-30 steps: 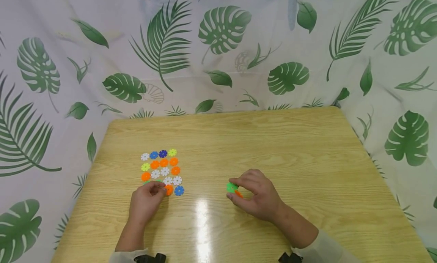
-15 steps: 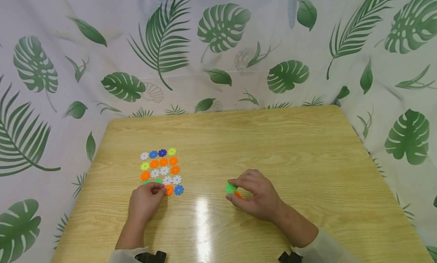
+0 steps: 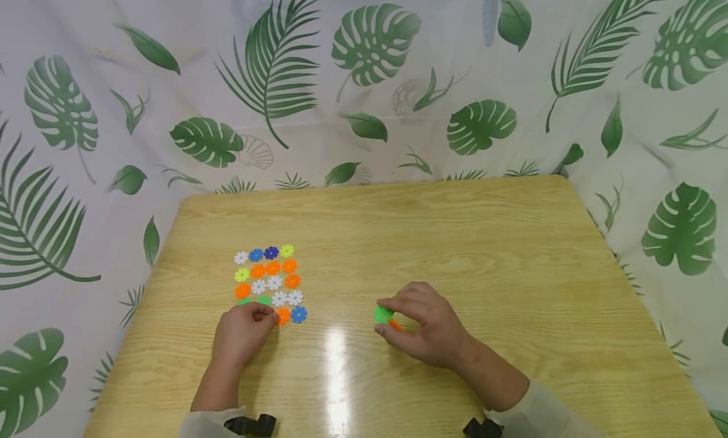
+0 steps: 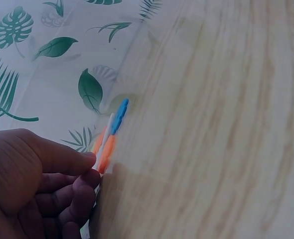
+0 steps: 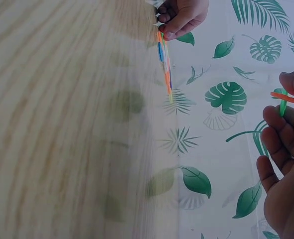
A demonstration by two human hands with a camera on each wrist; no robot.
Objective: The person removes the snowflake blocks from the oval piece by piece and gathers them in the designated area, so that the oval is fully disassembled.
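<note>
- On the wooden table point(image 3: 455, 236), left of centre: flat plastic flower discs point(image 3: 267, 280) laid in a neat grid.
- Left hand point(image 3: 241, 334) at the grid's near edge, fingers curled, fingertips pinching a green disc point(image 3: 263, 301) there.
- Right hand point(image 3: 423, 327) well apart, right of the glare, gripping a green piece point(image 3: 383, 314) joined with an orange piece point(image 3: 395, 325).
- Behind: leaf-print cloth point(image 3: 364, 78).

Two bare hands, no gloves, rings or watches seen in head view. Left hand point(image 3: 241, 337), right hand point(image 3: 429, 327). Forearms bare up to pale off-white long sleeves, pushed back: left cuff point(image 3: 210, 422), right cuff point(image 3: 540, 416). Small black wrist-mounted camera units at frame bottom: left black unit point(image 3: 250, 425), right black unit point(image 3: 480, 429). Short, unpainted fingernails.
</note>
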